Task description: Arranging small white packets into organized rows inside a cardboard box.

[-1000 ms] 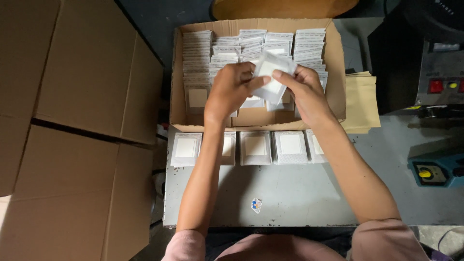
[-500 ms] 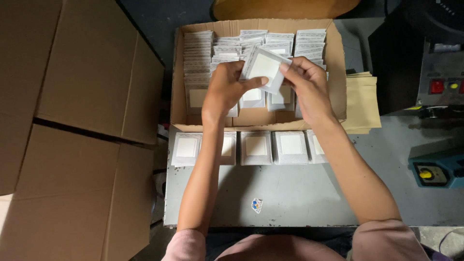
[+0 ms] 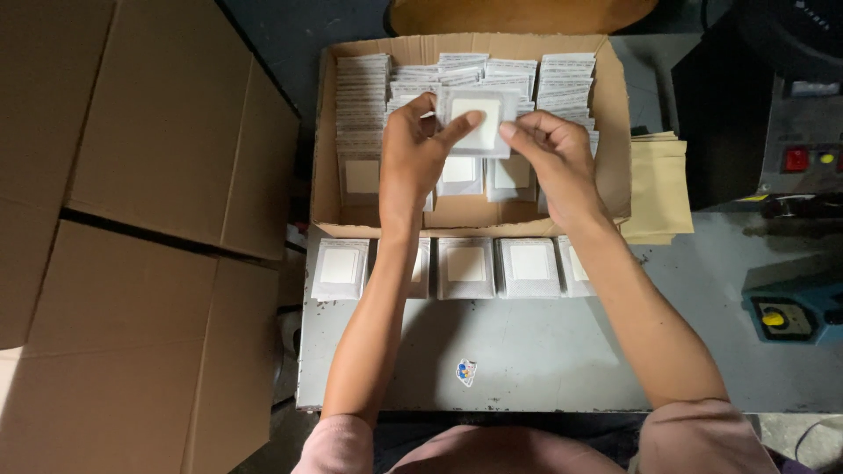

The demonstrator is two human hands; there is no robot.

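My left hand (image 3: pixel 420 151) and right hand (image 3: pixel 551 158) both pinched one white packet (image 3: pixel 479 123) above the box (image 3: pixel 615 132) at the worktop's (image 3: pixel 527 360) far edge.

One head-worn camera is looking steeply down from above the person, facing away from the body. It is taking in the grey worktop (image 3: pixel 527 351) close below and the cardboard box (image 3: pixel 615 114) at the far edge.
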